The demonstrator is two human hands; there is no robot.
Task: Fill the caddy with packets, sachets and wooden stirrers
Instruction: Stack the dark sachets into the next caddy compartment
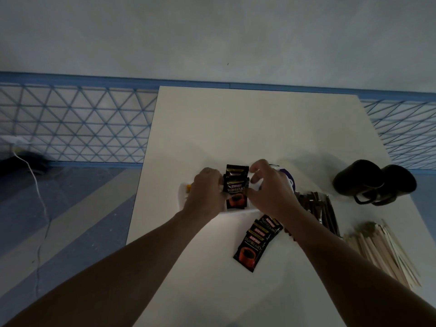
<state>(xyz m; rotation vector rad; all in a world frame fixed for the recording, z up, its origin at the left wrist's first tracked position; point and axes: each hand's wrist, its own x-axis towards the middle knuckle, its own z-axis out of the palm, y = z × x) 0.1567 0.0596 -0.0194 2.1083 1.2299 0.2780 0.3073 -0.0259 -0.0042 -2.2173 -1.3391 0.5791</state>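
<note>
A white caddy [182,195] stands at the middle of the white table, mostly hidden behind my hands. Black Kopiko Supremo coffee packets [236,185] stand upright in its middle compartment. My left hand [207,190] grips them from the left with curled fingers. My right hand [271,187] pinches their right edge, thumb and fingers bent. A short stack of the same packets [256,241] lies flat on the table nearer to me. Brown stick sachets [323,211] lie to the right of my right wrist. Wooden stirrers [382,249] lie in a loose pile at the right edge.
Two dark mugs [372,182] lie on their sides at the table's right. A white and blue object [286,178] shows behind my right hand. The table [247,128] has bare surface at the back. A white cable [40,204] runs over the floor at left.
</note>
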